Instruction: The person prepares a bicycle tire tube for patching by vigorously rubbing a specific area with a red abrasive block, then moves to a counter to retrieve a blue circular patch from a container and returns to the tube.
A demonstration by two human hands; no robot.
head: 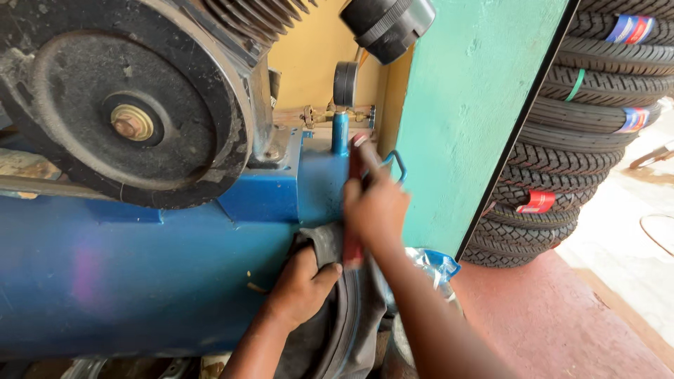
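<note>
In the head view, the left hand (303, 284) sits at lower centre, fingers closed over a fold of the black rubber inner tube (330, 316), pressing it against the end of the blue compressor tank (140, 267). Just above and to its right, the right hand (375, 207) is wrapped around a dark red tool (353, 245), blurred, whose lower end meets the tube beside the left thumb. A black pulley wheel (126, 98) fills the upper left; stacked tyres (590, 105) stand at the right edge.
</note>
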